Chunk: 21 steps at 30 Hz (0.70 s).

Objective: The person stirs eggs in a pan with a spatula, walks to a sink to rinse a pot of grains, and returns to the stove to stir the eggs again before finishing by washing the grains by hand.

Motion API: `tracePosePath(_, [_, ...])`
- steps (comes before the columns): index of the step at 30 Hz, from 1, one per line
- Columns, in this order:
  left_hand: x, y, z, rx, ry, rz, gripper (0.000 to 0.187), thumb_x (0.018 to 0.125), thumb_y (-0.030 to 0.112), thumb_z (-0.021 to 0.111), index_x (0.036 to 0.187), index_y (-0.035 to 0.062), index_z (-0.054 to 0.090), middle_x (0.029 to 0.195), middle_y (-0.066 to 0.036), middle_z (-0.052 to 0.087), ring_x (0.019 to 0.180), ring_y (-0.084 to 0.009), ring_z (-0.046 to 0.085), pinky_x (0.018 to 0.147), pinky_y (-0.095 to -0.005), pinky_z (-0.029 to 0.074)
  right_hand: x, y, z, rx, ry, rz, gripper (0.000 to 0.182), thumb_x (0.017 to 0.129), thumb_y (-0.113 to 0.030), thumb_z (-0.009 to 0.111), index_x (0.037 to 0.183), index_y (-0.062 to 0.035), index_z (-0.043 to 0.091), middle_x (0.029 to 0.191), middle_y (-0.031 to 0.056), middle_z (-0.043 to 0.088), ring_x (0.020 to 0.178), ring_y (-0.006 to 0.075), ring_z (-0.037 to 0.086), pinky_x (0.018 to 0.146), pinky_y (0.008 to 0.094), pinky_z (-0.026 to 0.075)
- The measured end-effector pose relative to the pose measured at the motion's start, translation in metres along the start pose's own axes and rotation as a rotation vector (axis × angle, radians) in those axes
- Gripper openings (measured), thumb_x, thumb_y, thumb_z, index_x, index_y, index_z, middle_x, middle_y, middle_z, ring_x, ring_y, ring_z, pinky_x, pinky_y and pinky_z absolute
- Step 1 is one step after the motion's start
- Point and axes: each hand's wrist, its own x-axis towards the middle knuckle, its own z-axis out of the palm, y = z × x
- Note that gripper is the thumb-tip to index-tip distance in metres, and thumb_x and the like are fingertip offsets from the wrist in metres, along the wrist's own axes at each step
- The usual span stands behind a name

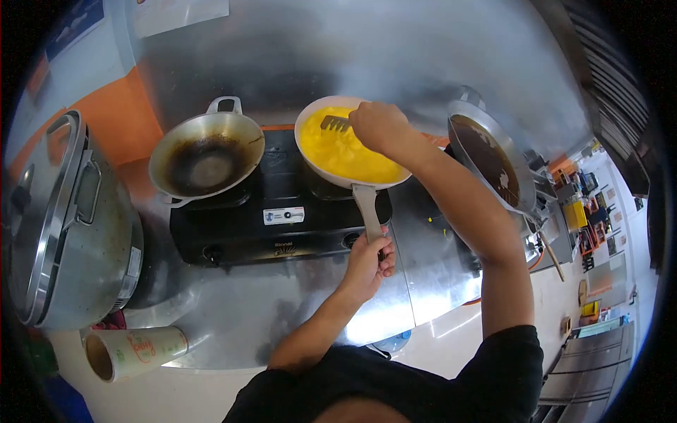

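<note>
My left hand (370, 262) is wrapped around the handle of a frying pan (367, 204), which sits on the right burner of a black gas stove (275, 236). Yellow beaten egg (352, 156) spreads across the pan, with a few paler, thicker patches in the middle. Over the pan's far side, my right hand (383, 127) is closed on a dark slotted spatula (334, 123). The spatula's toothed head lies at the egg's surface toward the left; its grip is hidden inside my fist.
An empty, scorched wok (208, 158) stands on the left burner. To the right is a wok of dark oil (486, 158). A large lidded metal cooker (84, 233) occupies the left side. Near the counter's front edge lies a marked cardboard tube (137, 351).
</note>
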Motion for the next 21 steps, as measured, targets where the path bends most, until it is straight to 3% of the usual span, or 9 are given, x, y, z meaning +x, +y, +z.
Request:
tracePosePath(1, [0.000,-0.001,-0.001,0.015,-0.018,0.001,0.019,0.086,0.011,0.052,0.101,0.0162,0.042,0.069,0.001,0.042,0.049,-0.0071,0.038,0.043,-0.0236,0.030,0.003,0.005,0.002,0.002,-0.004,0.003,0.018,0.080,-0.010,0.052,0.085,-0.0042,0.069,0.087,0.0147,0.066,0.082,0.0284,0.066,0.069,0.0384,0.052])
tracePosePath(6, [0.001,-0.002,0.001,0.003,0.015,0.004,0.017,0.086,0.010,0.053,0.101,0.0148,0.047,0.067,0.002,0.042,0.047,-0.0069,0.037,0.042,-0.0232,0.029,-0.001,0.055,0.002,0.163,-0.122,0.272,0.020,0.078,-0.011,0.056,0.094,-0.0045,0.066,0.090,0.0168,0.065,0.084,0.0346,0.063,0.074,0.0420,0.050])
tracePosePath(8, [0.001,-0.003,0.004,-0.020,0.040,0.019,0.017,0.086,0.009,0.053,0.101,0.0134,0.051,0.065,0.002,0.043,0.045,-0.0067,0.036,0.040,-0.0229,0.027,-0.012,0.082,-0.006,0.170,-0.230,0.221,0.023,0.079,-0.014,0.058,0.098,-0.0067,0.067,0.090,0.0161,0.066,0.085,0.0333,0.062,0.075,0.0418,0.048])
tracePosePath(11, [0.001,0.000,0.004,-0.016,0.046,0.010,0.015,0.086,0.009,0.053,0.100,0.0135,0.051,0.065,0.001,0.043,0.045,-0.0067,0.036,0.040,-0.0229,0.027,-0.054,0.089,-0.049,0.227,-0.234,0.179,0.024,0.079,-0.018,0.060,0.099,-0.0054,0.066,0.082,0.0154,0.066,0.076,0.0271,0.064,0.071,0.0381,0.048])
tracePosePath(13, [0.001,0.003,0.003,0.033,-0.022,-0.007,0.018,0.086,0.010,0.051,0.100,0.0144,0.041,0.069,0.001,0.041,0.049,-0.0073,0.037,0.044,-0.0242,0.030,-0.078,0.087,-0.069,0.441,-0.431,0.209,0.023,0.081,-0.018,0.060,0.098,-0.0043,0.066,0.074,0.0123,0.065,0.065,0.0188,0.063,0.064,0.0333,0.048])
tracePosePath(16, [0.002,0.003,0.002,0.025,-0.027,-0.008,0.019,0.086,0.010,0.051,0.100,0.0139,0.040,0.069,0.001,0.041,0.049,-0.0073,0.037,0.044,-0.0242,0.029,-0.104,0.082,-0.059,0.577,-0.433,0.112,0.021,0.082,-0.015,0.059,0.098,-0.0036,0.066,0.067,0.0082,0.063,0.058,0.0127,0.059,0.057,0.0285,0.046])
tracePosePath(21, [0.000,0.003,0.006,0.056,0.005,-0.019,0.019,0.086,0.010,0.051,0.100,0.0145,0.040,0.069,0.001,0.041,0.049,-0.0073,0.037,0.044,-0.0242,0.029,-0.101,0.069,-0.013,0.709,-0.242,-0.002,0.022,0.082,-0.014,0.058,0.100,-0.0043,0.066,0.067,0.0084,0.063,0.059,0.0145,0.061,0.056,0.0297,0.046])
